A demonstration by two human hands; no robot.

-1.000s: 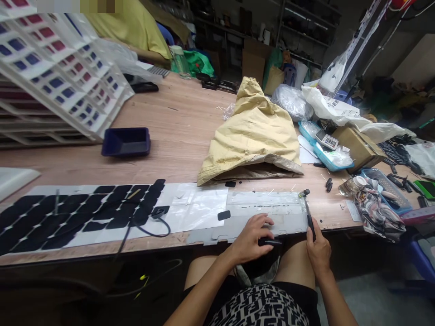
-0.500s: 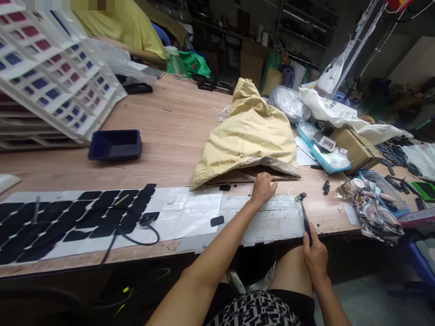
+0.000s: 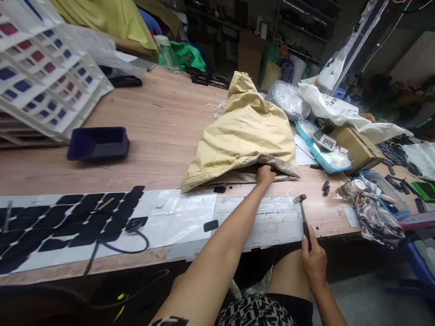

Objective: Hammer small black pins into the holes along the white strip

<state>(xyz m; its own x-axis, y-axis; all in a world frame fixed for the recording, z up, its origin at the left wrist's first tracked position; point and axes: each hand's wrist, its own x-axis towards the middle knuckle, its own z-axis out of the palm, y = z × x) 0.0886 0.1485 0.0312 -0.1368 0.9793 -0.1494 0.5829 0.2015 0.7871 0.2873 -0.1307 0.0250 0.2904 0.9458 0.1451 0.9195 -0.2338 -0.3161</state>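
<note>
A large pale yellow sack [image 3: 248, 131] lies on the table with its mouth towards me. My left hand [image 3: 265, 174] reaches into that mouth; its fingers are hidden inside, so what they touch does not show. In my right hand [image 3: 314, 258] is a small hammer [image 3: 303, 215], gripped by its black handle near the table's front edge. The hammer's head rests at the right end of a clear plastic sheet [image 3: 278, 222]. Left of it, several black rounded pieces [image 3: 81, 217] lie in rows on white sheeting [image 3: 170, 213].
A dark blue tray [image 3: 98, 144] and a white lattice crate [image 3: 50, 77] stand on the left. To the right are a glass jar [image 3: 350, 189], a blue basket [image 3: 390, 194], a calculator [image 3: 324, 140] and a cardboard box [image 3: 356, 145]. A person in yellow [image 3: 108, 22] sits across the table.
My left hand has left a black piece at the table's front edge and moved forward into the sack's mouth. My right hand keeps holding the hammer. The view has shifted slightly right.
</note>
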